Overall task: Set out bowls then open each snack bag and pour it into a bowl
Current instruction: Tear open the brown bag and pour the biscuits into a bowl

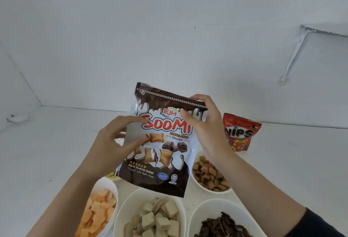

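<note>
Soomi bag (165, 152) is in the air, upright, print towards the camera, its bottom edge over the gap between the bowls and not touching any of them. Right hand (207, 123) is clamped on the top right corner: thumb on the front by the logo, the other fingers (197, 99) wrapped over the seal strip. Left hand (111, 142) has its fingers laid across the front at the left edge, apparently pinching it with the thumb behind. My read is that this two-corner hold at the top sets up pulling the strip apart, and holding it high keeps spill off the bench (47, 152). Can't tell whether the top is already open. The top left corner looks slightly ragged. The bowl of brown pillow pieces (211, 176) just right of the bag matches the print, so this bag may already be poured. The other bowls are full: orange pieces (98, 208), wafer cubes (152, 218) and dark chips (222, 223). A further bowl (111, 176) is mostly hidden behind the bag, contents unclear. The bowls sit nearly rim to rim, so there's little set-down room in the cluster. Open bench is left of the orange bowl and behind it towards the wall (169, 48). Nips bag (240, 133) stands apart at the right rear, near the right wrist, and looks unopened. Watch the elbow swing there.
</note>
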`<state>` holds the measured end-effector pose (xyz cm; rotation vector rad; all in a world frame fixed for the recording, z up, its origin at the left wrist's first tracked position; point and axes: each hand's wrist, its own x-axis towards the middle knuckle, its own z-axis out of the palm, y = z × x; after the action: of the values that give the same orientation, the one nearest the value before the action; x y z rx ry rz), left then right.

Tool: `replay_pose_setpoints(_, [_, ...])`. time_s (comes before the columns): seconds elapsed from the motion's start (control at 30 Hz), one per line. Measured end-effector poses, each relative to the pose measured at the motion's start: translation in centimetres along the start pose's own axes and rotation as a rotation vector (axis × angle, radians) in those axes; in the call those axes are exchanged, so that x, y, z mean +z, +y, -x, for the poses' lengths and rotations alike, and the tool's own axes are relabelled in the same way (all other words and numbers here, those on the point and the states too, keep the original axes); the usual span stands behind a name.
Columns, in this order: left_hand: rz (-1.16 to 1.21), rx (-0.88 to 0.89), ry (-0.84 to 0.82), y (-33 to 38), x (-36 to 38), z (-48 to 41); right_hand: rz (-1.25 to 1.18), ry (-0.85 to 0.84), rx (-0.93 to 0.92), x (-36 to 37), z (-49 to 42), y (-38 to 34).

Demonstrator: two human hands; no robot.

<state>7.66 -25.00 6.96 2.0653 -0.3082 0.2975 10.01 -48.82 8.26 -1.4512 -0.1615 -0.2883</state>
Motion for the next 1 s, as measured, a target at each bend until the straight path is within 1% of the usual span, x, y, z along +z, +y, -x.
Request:
replay_pose_setpoints(0.03, [0.029,-0.008,0.022,0.5,-0.8,0.2,-0.011,-0.061,0.003,1.1,-0.1,-0.4])
replay_pose_setpoints(0.1, [0.173,-0.070,0.100,1.2,-2.1,1.0,-0.050,-0.181,0.039,3.4,-0.1,-0.9])
replay_pose_setpoints(0.17, [0.248,-0.126,0.249,1.7,-3.5,2.3,-0.061,-0.275,0.050,5.9,0.1,-0.9])
replay_pose_setpoints(0.27, [0.292,-0.188,0.483,1.4,-6.3,4.9,-0.092,-0.365,0.040,10.3,0.9,-0.8])
replay_pose_setpoints(0.33, [0.310,-0.223,0.617,1.0,-8.7,7.0,-0.071,-0.402,0.024,13.7,1.6,-0.4])
replay_pose_setpoints(0.43, [0.295,-0.245,0.761,0.6,-12.7,10.8,-0.028,-0.498,0.005,19.4,3.2,0.1])
replay_pose_setpoints(0.57, [0.204,-0.268,0.886,-0.1,-18.7,16.8,-0.061,-0.668,0.027,27.1,7.0,-0.3])
replay_pose_setpoints(0.67, [0.144,-0.286,0.978,-0.9,-23.0,21.7,-0.071,-0.787,-0.011,32.8,10.6,-0.3])
replay_pose_setpoints(0.73, [0.114,-0.326,1.010,-1.7,-25.5,25.1,-0.075,-0.840,-0.026,36.3,13.3,0.1])
replay_pose_setpoints(0.83, [0.075,-0.408,1.037,-3.7,-28.4,29.8,-0.048,-0.882,-0.029,40.9,17.6,1.7])
replay_pose_setpoints(0.93, [0.049,-0.518,1.060,-6.3,-30.7,33.7,0.019,-0.884,-0.076,44.3,21.2,4.0])
replay_pose_setpoints(1.0, [0.028,-0.584,1.047,-8.2,-32.1,35.8,0.063,-0.878,-0.091,46.0,23.0,5.5])
